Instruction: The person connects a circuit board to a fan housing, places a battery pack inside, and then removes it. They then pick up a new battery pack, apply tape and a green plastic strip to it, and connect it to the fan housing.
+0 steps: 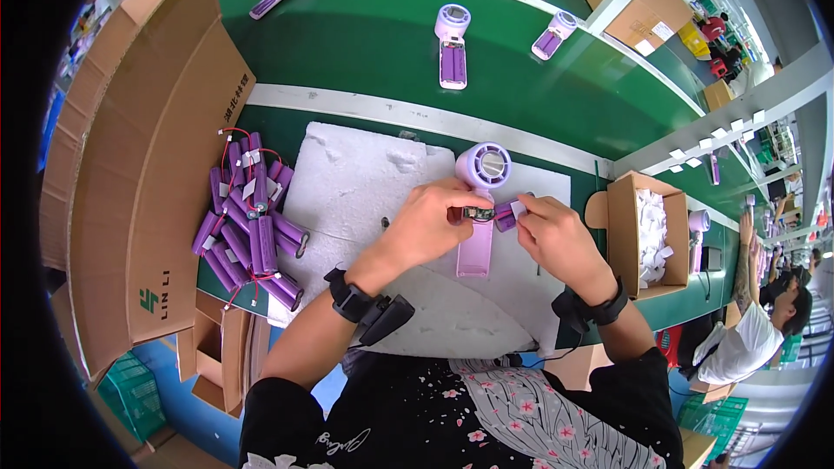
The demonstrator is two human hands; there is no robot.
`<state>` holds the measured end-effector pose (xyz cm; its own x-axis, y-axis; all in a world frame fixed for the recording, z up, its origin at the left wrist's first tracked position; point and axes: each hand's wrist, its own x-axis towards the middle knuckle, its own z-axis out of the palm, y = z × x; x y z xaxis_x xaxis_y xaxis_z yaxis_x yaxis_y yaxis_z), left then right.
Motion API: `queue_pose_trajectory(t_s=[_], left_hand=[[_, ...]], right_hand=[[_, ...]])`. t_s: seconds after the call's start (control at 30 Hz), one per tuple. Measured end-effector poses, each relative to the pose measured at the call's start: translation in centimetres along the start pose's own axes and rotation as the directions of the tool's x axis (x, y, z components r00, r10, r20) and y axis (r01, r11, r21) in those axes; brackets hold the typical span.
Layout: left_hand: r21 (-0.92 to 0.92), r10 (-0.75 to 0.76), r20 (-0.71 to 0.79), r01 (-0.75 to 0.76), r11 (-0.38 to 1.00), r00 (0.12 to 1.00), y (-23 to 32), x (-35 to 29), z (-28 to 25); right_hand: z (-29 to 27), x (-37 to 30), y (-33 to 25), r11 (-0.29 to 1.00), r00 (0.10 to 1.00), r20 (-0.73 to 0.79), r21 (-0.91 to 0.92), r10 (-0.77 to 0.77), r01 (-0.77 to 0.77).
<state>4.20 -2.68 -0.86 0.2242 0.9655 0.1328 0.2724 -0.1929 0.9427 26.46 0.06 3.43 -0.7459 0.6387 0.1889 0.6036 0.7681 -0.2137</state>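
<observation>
Lilac fan [484, 165], handle [473, 254] uncovered; left grip [426, 224] pinches green circuit board [478, 214], right grip [558, 239] purple battery [504, 217].

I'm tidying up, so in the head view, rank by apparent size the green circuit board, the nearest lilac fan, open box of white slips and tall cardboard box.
1. Tall cardboard box
2. Open box of white slips
3. Nearest lilac fan, partly covered
4. Green circuit board
</observation>
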Motion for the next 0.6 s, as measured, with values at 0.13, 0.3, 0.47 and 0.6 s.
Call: queue_pose_trajectory(t_s=[0.13, 0.3, 0.47, 0.6], left_hand=[[0.012, -0.013, -0.038, 0.013, 1.0, 0.999, 0.0, 0.1, 0.0], [0.066, -0.011, -0.046, 0.014, 0.998, 0.999, 0.3, -0.2, -0.4], [0.033, -0.007, -0.054, 0.009, 0.999, 0.999, 0.1, -0.2, 0.0], [0.028, -0.041, -0.04, 0.043, 0.999, 0.998, 0.0, -0.1, -0.1]], right_hand=[[-0.2, 0.7, 0.0, 0.999, 0.998, 0.041, -0.021, -0.049, 0.05], [-0.5, 1.2, 0.9, 0.998, 0.997, 0.071, 0.059, -0.011, 0.007], [-0.9, 0.7, 1.3, 0.984, 0.999, 0.032, 0.18, -0.005, -0.001], [-1.0, 0.8, 1.1, 0.987, 0.999, 0.038, 0.163, -0.008, 0.002]])
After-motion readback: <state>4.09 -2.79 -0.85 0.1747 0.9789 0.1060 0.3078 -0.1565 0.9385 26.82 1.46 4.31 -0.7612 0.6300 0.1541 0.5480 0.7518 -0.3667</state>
